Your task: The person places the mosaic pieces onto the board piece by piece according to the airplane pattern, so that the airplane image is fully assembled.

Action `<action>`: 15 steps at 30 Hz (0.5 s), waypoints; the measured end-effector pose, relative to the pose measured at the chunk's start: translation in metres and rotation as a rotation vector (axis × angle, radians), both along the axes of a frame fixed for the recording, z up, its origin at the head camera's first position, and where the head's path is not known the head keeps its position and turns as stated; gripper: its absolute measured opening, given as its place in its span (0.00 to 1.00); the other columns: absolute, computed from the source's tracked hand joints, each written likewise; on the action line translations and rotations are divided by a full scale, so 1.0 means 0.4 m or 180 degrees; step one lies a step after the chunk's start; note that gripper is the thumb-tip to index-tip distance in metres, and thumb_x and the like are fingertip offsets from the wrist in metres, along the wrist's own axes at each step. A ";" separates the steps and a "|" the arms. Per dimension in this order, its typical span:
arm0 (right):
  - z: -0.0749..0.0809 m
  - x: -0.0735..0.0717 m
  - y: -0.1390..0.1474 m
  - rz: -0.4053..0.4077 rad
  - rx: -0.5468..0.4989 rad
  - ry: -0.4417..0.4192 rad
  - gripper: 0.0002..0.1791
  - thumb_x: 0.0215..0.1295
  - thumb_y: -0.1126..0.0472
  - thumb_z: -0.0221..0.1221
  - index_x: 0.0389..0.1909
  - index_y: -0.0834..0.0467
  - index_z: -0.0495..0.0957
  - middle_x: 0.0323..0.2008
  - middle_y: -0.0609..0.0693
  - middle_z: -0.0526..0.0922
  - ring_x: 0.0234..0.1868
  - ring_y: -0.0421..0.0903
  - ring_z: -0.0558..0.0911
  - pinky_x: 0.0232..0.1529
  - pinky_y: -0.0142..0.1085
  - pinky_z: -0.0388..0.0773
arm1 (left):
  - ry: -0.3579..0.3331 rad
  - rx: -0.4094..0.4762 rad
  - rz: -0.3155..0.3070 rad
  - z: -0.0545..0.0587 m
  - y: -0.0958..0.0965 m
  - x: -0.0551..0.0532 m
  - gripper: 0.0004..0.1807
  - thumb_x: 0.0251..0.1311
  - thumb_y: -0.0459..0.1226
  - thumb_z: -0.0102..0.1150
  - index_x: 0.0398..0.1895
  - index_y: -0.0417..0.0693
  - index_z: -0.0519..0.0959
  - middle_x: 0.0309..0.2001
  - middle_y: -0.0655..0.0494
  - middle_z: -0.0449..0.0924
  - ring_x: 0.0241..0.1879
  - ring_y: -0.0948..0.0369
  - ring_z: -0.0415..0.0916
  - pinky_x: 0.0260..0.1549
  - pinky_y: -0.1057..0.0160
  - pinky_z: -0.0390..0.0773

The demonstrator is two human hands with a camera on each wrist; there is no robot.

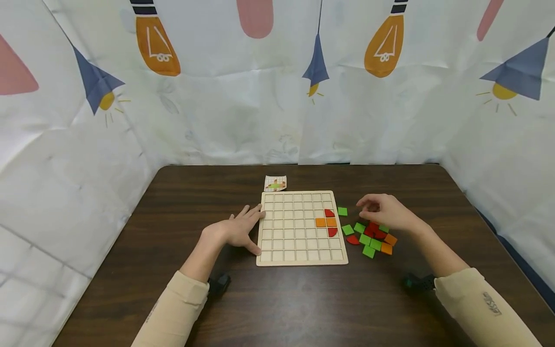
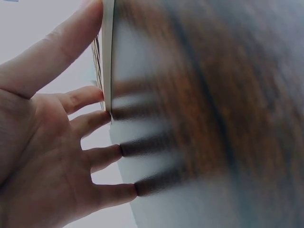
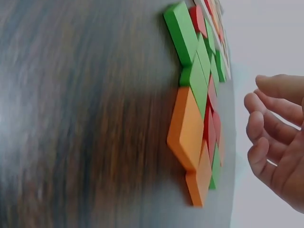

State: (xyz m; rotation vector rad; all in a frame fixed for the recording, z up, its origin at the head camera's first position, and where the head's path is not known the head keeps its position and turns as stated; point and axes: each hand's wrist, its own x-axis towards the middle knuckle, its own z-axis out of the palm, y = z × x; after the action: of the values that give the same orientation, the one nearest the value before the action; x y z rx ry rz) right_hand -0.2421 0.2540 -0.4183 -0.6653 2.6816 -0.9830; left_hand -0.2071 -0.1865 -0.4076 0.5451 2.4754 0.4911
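Observation:
A pale wooden grid board [image 1: 286, 246] lies on the table, and my left hand [image 1: 236, 230] rests at its left edge with fingers spread. In the left wrist view, the thumb and two fingertips are right at the board's side. On the board's right part sit two orange squares [image 1: 331, 222], with a red quarter-round piece [image 1: 329, 212] above and another red piece [image 1: 332, 232] below. My right hand [image 1: 386, 210] hovers over the loose pieces, its fingers loosely bent and holding nothing. Beneath it are several green squares [image 1: 365, 239], red pieces [image 1: 380, 234] and orange squares [image 3: 187, 130].
A small card [image 1: 275, 183] with a coloured grid pattern lies behind the board. One green square [image 1: 342, 211] and a red quarter-round [image 1: 353, 239] lie between board and pile. A white printed curtain [image 1: 243, 115] surrounds the dark wooden table [image 1: 277, 308].

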 end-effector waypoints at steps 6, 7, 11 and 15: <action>0.001 0.003 0.037 -0.0098 0.0051 -0.0131 0.14 0.71 0.62 0.65 0.53 0.64 0.81 0.37 0.49 0.83 0.35 0.47 0.80 0.33 0.37 0.80 | 0.0024 -0.0008 0.0023 0.000 0.000 0.003 0.61 0.55 0.49 0.78 0.84 0.46 0.48 0.83 0.46 0.31 0.80 0.42 0.26 0.71 0.30 0.37; 0.002 0.004 0.043 -0.0103 0.0066 -0.0151 0.14 0.71 0.62 0.65 0.52 0.64 0.81 0.37 0.49 0.83 0.35 0.47 0.80 0.33 0.37 0.80 | 0.0030 -0.0006 0.0023 0.001 0.001 0.002 0.61 0.55 0.49 0.78 0.84 0.45 0.48 0.83 0.46 0.31 0.80 0.42 0.26 0.71 0.30 0.37; 0.001 0.004 0.063 -0.0065 0.0097 -0.0197 0.13 0.69 0.64 0.66 0.50 0.66 0.81 0.36 0.49 0.82 0.35 0.48 0.79 0.33 0.37 0.78 | 0.0036 -0.0001 0.0034 0.003 0.002 0.002 0.61 0.55 0.49 0.78 0.84 0.45 0.49 0.83 0.45 0.31 0.80 0.41 0.26 0.71 0.30 0.37; -0.004 0.005 0.075 -0.0073 0.0136 -0.0183 0.13 0.67 0.64 0.68 0.49 0.65 0.80 0.35 0.49 0.79 0.34 0.48 0.77 0.33 0.36 0.76 | 0.0029 -0.0013 0.0044 0.004 0.002 0.003 0.61 0.55 0.49 0.78 0.84 0.45 0.49 0.83 0.45 0.32 0.80 0.41 0.27 0.71 0.30 0.38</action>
State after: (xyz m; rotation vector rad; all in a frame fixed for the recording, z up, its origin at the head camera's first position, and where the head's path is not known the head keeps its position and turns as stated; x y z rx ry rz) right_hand -0.2400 0.2839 -0.4198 -0.5901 2.6580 -0.9331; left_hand -0.2058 -0.1858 -0.4060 0.5301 2.4899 0.4899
